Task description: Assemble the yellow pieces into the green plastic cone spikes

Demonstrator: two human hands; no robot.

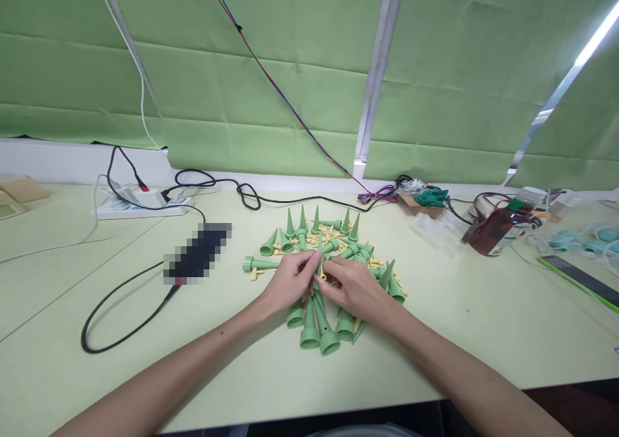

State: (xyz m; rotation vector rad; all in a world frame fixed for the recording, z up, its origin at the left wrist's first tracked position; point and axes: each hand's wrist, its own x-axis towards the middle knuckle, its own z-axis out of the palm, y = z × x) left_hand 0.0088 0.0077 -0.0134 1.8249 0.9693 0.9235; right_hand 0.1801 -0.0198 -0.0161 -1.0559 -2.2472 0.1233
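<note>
Green plastic cones (309, 334) with wide round caps lie and stand in a pile at the middle of the table, mixed with small yellow plastic pieces (254, 274). Over the pile, my left hand (291, 277) is closed around a green cone (320, 246) whose tip points up. My right hand (349, 285) touches it from the other side, its fingers pinching a small yellow piece (324, 274) against the cone. The fingers partly hide where the two parts meet.
A power strip (140, 206) and a blurred dark device (197, 254) with a black cable are on the left. Toward the right are a brown bottle (499, 231), plastic bags (435, 232) and a green-edged phone (580, 281). Green blinds hang behind.
</note>
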